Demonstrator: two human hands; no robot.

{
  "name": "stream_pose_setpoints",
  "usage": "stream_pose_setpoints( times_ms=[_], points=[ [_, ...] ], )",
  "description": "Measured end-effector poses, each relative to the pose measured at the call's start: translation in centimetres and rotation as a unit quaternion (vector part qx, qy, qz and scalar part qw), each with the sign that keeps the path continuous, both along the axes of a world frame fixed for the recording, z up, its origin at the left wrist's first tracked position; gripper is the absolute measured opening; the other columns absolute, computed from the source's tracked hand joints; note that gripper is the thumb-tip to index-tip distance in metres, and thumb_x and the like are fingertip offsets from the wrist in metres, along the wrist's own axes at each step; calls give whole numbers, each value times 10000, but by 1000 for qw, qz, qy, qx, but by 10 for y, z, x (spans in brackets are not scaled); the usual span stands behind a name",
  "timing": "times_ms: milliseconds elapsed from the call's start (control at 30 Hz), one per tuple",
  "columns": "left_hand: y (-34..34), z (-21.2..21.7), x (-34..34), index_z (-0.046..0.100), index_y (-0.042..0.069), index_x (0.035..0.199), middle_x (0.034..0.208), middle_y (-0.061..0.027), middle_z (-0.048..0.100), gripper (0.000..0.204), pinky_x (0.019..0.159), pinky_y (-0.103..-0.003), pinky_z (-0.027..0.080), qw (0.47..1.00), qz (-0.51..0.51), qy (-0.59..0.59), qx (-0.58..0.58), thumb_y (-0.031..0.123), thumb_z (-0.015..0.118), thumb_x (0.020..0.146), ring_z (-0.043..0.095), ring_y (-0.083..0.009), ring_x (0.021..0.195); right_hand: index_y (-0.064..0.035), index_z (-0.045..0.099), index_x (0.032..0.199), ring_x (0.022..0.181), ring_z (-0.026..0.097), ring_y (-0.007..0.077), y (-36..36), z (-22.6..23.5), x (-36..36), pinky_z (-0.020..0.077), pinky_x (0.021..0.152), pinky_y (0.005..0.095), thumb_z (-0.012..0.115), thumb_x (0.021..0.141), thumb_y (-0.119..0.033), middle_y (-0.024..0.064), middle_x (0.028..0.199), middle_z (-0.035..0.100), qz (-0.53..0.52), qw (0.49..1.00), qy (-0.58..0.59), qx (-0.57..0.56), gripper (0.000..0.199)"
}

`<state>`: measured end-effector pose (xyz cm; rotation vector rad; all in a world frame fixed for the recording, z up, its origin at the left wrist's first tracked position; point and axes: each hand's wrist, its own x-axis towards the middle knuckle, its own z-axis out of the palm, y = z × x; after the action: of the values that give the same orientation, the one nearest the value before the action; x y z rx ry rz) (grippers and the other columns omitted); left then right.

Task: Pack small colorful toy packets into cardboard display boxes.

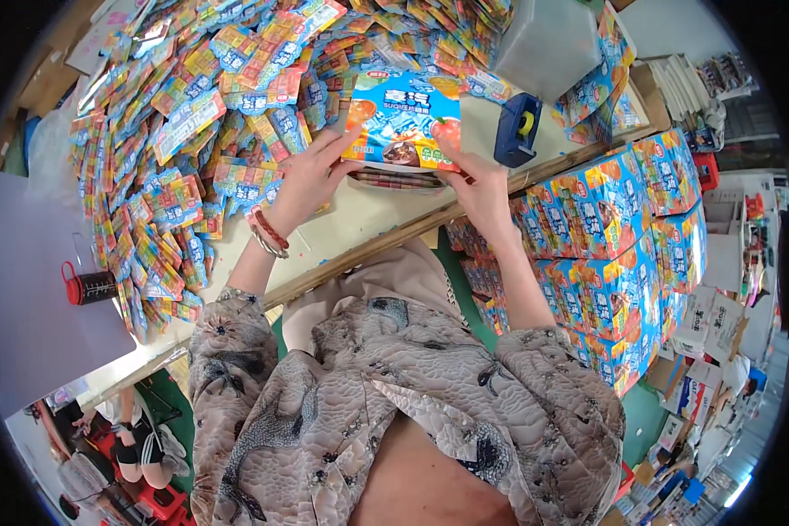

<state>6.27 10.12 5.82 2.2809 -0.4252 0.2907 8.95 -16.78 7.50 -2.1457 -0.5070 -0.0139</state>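
Above the table I hold a bright blue and orange cardboard candy box between both hands. My left hand grips its left near corner, and a red bracelet and a pale bangle circle that wrist. On the opposite corner, my right hand closes with the thumb on the top face. Along the box's near side is an opening, where the edges of flat packets show. A large heap of colourful flat candy packets spreads to the left and behind the box.
A blue tape dispenser stands right of the box, near a translucent plastic bin. Stacked candy boxes rise beyond the table's wooden edge on the right. A dark red-lidded bottle lies far left. Another person sits lower left.
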Motion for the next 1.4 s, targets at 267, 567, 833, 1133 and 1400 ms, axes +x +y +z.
stream_pose_setpoints(
  times_ms=[267,567,833,1133,1400],
  points=[
    [-8,-24,-17,678,78,1112,806,-70,598,344,568,-287,457,995,36,-91,-29,41,717,773,561,-170,658,-74,648,1164,704,525,181,-8,-14,-3,430,599,288,691,776,-4,96,776,570,38,993,-96,-58,397],
    [-5,-30,-11,676,82,1098,966,-63,616,364,823,-327,486,992,20,-112,53,23,725,742,582,-236,819,-109,677,1134,771,494,226,-7,-47,-14,422,671,326,673,785,3,73,807,505,7,988,-151,-27,368],
    [-3,-35,-1,617,132,1166,1290,-63,556,388,990,-409,442,978,-84,-136,136,100,685,785,445,-271,1294,-129,684,1107,1137,528,324,-5,-50,-9,440,926,415,749,700,-39,100,1101,598,21,960,-279,-33,421],
    [-13,-38,-3,597,59,1187,1283,-52,575,432,1001,-396,451,962,-89,-211,149,116,704,772,516,-262,1229,-52,607,1066,1204,509,349,-5,-91,1,429,967,471,791,628,-37,120,1240,572,80,936,-341,-33,475],
    [-24,-58,-2,628,92,1164,1235,-66,603,396,1002,-421,434,971,-64,-209,98,86,700,775,545,-271,1188,-52,601,1043,1188,517,333,3,-96,-5,427,957,461,767,633,-2,115,1226,580,38,944,-328,4,445]
  ],
)
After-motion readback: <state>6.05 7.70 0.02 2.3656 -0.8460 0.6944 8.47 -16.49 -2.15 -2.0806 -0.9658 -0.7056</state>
